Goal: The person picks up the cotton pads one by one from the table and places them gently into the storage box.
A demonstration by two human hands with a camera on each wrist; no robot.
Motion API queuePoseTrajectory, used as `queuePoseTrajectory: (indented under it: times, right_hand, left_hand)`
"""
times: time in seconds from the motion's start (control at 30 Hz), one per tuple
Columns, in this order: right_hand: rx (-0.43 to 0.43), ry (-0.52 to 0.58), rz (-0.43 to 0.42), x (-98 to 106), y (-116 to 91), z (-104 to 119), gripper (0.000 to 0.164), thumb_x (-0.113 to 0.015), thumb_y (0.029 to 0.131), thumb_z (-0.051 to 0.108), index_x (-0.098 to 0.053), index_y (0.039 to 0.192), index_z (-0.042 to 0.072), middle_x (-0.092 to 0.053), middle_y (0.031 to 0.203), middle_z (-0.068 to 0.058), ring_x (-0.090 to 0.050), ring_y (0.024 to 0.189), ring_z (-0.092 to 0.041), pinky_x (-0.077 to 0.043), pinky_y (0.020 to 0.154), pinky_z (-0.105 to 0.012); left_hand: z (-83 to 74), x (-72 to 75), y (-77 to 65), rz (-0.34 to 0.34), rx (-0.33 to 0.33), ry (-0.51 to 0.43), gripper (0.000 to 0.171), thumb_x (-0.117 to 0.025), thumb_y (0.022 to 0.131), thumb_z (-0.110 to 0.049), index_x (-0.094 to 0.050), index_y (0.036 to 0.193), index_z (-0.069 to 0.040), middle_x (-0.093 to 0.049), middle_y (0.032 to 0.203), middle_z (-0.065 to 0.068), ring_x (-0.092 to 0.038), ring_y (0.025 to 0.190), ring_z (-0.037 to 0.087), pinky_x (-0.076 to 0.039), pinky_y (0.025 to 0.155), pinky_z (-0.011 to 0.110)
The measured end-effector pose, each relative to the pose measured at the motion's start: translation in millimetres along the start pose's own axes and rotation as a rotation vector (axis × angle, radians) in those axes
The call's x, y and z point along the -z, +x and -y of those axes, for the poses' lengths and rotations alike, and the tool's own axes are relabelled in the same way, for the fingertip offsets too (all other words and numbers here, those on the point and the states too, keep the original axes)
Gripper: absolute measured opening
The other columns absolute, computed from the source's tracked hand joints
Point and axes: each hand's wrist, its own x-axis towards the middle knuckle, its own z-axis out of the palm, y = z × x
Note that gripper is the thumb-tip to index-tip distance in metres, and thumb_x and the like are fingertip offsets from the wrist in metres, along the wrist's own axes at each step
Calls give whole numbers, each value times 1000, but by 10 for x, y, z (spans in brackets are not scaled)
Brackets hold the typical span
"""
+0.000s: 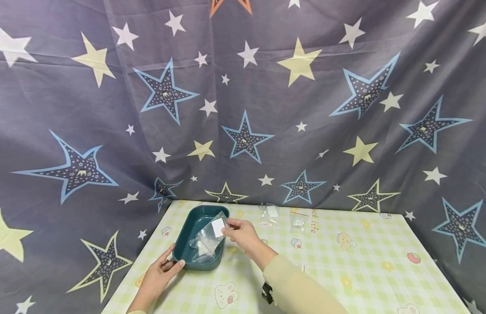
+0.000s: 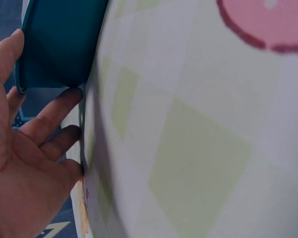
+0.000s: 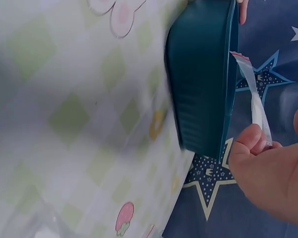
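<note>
A teal plastic tray (image 1: 198,214) with tall sides stands on the table's left part. My left hand (image 1: 159,274) holds its near left corner, thumb at the near side and fingers along the left. In the left wrist view, the fingertips (image 2: 72,94) lie low against the tray wall. My right hand (image 1: 243,235) pinches the edge of a clear zip bag (image 3: 257,106) bearing a white label (image 1: 218,227). This bag slants over the tray's right rim. Clear bags with whitish contents (image 1: 205,249) lie in the tray, partly covered by it.
Two more clear bags lie right of the tray toward the back, one with a white label (image 1: 272,211), the other (image 1: 297,223) beside it. A green checked cloth (image 1: 325,266) with cartoon prints covers the table. Behind hangs a grey curtain (image 1: 246,96) with stars.
</note>
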Motion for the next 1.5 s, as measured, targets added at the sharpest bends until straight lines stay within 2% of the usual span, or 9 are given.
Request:
queuePoseTrajectory:
  times: [0.1,0.33,0.47,0.67,0.87,1.03,1.2,1.4,1.5]
  right_hand:
    - [-18,2,-5,-76,2,14,54,-75,98,12,-60,148,-6,-67,141,-23,-69,116,-19,-58,106,-51]
    - [-35,26,-32,-231,-25,-12,54,-77,96,10,-63,146,-5,-68,139,-21,-64,114,-14,-60,98,-36]
    - [-40,25,-30,-298,-43,-53,54,-77,95,9,-63,145,-5,-69,137,-22,-68,113,-17,-61,100,-43]
    - [-30,33,12,-351,-73,-94,56,-75,96,9,-59,148,-7,-66,142,-25,-70,123,-26,-58,107,-53]
    - [-37,24,49,-346,-93,-89,57,-76,97,12,-59,150,-2,-59,153,-24,-68,128,-31,-61,103,-48]
    - [-44,11,51,-340,-95,-102,51,-77,98,14,-65,146,3,-60,153,-24,-74,117,-38,-62,98,-45]
    - [-46,4,51,-338,-93,-133,49,-77,97,14,-67,144,4,-62,150,-22,-74,115,-35,-62,97,-48]
    - [-46,8,57,-322,-97,-130,47,-78,97,14,-68,143,5,-63,150,-20,-69,125,-30,-62,97,-48]
    - [-45,13,57,-315,-99,-128,47,-78,97,14,-69,142,5,-64,149,-19,-66,130,-29,-62,98,-48]
  left_hand:
    - [2,-1,0,-2,3,-2,92,-75,96,-59,-33,170,-26,-60,152,29,-56,144,45,-60,102,48]
    - [-5,-7,-20,-11,-2,-9,90,-76,97,-57,-34,170,-25,-59,151,29,-56,144,44,-60,103,48]
    - [-7,-17,-22,-19,-11,-10,89,-76,97,-55,-35,170,-24,-60,150,30,-57,144,44,-59,105,50]
    - [-6,-23,-22,-16,-5,-13,90,-76,97,-55,-34,170,-24,-59,150,31,-56,144,44,-58,106,51]
    - [-11,-22,-19,-7,4,-23,91,-76,97,-56,-33,171,-24,-59,151,30,-56,144,45,-60,104,49]
    - [-10,-20,-19,-10,7,-28,91,-76,97,-55,-33,170,-25,-59,151,30,-56,144,44,-61,102,46]
    - [-18,-21,-14,-7,13,-30,92,-77,96,-55,-32,171,-25,-57,153,30,-55,145,44,-61,95,37]
    - [-18,-23,-12,-7,17,-32,92,-77,96,-56,-33,171,-26,-56,154,31,-55,145,44,-60,105,48]
    - [-8,-24,-3,-7,14,-33,92,-77,96,-56,-33,170,-26,-56,153,31,-55,145,44,-60,105,48]
